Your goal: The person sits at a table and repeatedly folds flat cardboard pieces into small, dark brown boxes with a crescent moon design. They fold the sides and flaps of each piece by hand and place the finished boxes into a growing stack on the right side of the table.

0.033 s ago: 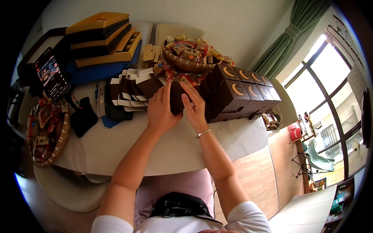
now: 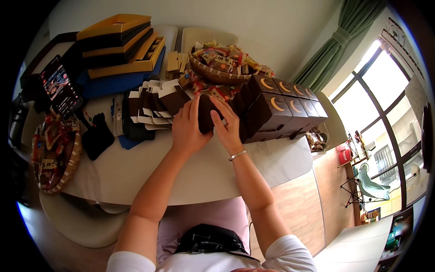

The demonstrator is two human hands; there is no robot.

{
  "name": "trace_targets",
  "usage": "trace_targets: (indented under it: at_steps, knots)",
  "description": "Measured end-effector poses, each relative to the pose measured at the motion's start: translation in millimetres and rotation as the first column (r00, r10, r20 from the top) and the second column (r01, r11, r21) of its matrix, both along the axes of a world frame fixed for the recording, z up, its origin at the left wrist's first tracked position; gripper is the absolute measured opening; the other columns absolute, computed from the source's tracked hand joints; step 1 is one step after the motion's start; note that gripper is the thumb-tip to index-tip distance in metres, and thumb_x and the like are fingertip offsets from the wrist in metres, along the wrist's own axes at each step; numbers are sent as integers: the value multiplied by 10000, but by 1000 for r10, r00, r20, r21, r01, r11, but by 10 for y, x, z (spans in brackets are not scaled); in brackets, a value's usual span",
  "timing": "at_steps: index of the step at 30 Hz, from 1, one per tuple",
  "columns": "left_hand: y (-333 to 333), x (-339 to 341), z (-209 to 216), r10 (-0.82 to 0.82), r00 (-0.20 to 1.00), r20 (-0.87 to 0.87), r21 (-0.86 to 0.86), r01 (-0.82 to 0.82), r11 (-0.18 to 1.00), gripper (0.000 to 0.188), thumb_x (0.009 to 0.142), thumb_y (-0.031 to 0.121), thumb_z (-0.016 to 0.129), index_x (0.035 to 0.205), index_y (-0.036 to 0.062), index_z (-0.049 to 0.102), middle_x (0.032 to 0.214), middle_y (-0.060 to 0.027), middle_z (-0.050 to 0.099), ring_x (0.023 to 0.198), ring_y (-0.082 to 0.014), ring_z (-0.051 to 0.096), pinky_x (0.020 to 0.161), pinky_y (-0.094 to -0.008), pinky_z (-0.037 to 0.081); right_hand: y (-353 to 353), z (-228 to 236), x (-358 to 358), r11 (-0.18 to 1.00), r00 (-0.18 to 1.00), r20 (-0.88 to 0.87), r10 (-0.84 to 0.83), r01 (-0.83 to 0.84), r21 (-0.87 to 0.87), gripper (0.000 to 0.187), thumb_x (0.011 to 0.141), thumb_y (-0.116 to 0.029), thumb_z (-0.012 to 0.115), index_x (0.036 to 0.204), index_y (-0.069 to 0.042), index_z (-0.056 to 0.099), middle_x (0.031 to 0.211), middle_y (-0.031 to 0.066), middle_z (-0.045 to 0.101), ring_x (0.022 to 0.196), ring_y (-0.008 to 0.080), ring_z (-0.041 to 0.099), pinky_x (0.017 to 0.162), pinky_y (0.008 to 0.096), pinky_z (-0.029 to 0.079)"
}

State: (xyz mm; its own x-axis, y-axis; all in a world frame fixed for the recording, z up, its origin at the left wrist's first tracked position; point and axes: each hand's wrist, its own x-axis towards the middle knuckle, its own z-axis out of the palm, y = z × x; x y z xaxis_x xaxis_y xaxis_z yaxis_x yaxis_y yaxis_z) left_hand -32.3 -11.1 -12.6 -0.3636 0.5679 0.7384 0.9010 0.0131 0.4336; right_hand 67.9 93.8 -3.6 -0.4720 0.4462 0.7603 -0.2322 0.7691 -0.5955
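Between my two hands is a small dark brown box (image 2: 206, 113). My left hand (image 2: 189, 126) grips its left side, fingers stretched along it toward the far edge. On its right side, my right hand (image 2: 227, 124) presses with the fingertips; a bracelet circles that wrist. Close by on the left lie several flat unfolded box blanks (image 2: 152, 105), brown with white flaps. To the right rises a stack of finished brown boxes (image 2: 276, 109), the top ones marked with a yellow crescent. Wrapped snacks (image 2: 222, 93) lie just beyond my fingers.
A wicker basket (image 2: 215, 76) heaped with wrapped snacks stands at the back; another basket (image 2: 77, 154) sits at the left edge. A phone (image 2: 59, 86) is propped near it, beside a black pouch (image 2: 98, 136). Yellow-and-black trays (image 2: 120, 47) are piled far left on the white table (image 2: 217, 181).
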Motion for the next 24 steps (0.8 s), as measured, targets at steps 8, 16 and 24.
trace_targets:
  at_steps: [8, 16, 24]
  knots:
    - [-71, -15, 93, -211, 900, -381, -172, 155, 973, 1009, 531, 84, 840, 1449, 150, 426, 1339, -80, 521, 1230, -318, 497, 1006, -462, 443, 100, 116, 126, 810, 977, -76, 198, -207, -549, 536, 1057, -446, 372, 1177, -12, 663, 1206, 127, 670, 1080, 222, 637, 979, 326, 466]
    - [-29, 35, -20, -289, 916, -277, -210, 236, 949, 976, 511, 151, 853, 1407, 99, 470, 1283, -64, 561, 1193, -291, 528, 965, -450, 473, 206, 42, 94, 759, 962, 36, 269, -189, -624, 757, 1048, -578, 235, 1010, 10, 709, 989, 111, 707, 955, 199, 636, 947, 312, 461]
    - [-33, 38, 14, -293, 893, -342, -198, 237, 951, 960, 503, 143, 844, 1393, 73, 492, 1293, -65, 554, 1175, -267, 543, 968, -440, 486, 154, -7, 48, 802, 980, 42, 193, -133, -583, 701, 1058, -543, 276, 988, 18, 691, 978, 95, 698, 948, 174, 626, 903, 305, 469]
